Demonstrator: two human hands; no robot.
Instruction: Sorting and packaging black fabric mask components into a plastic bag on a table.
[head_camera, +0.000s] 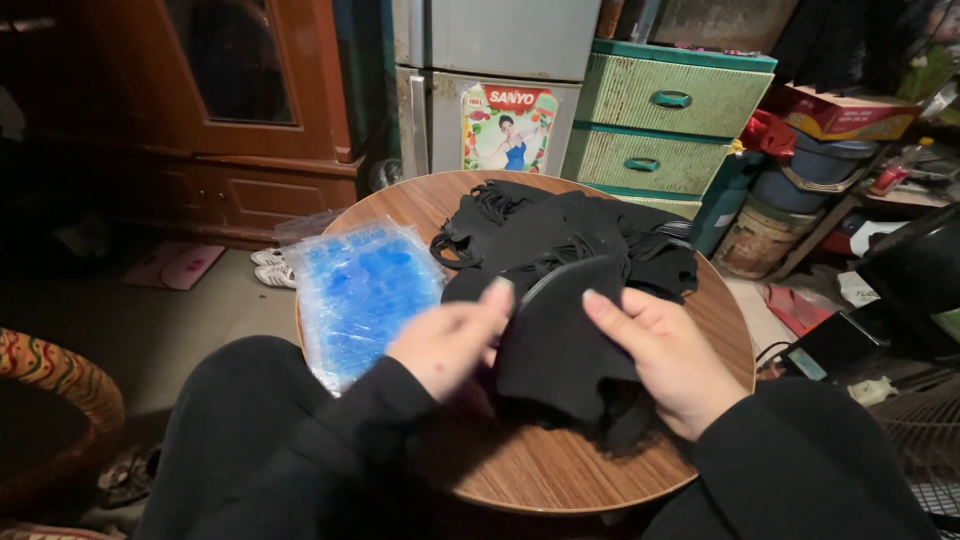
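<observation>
Both hands pinch one black fabric mask (560, 345) above round wooden table (560, 465). L hand (450, 345) blurred, thumb on top edge; R hand (672, 362) grips right side. Pile of black masks (570, 235) just beyond grip; blue plastic packs (360, 295) left of L hand. Judgement: keep edges aligned, tension even, straps clear of pile.

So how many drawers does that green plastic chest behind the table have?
2 show fully: the top drawer and the middle drawer under it. A third drawer peeks out below, mostly hidden by the table.
</observation>
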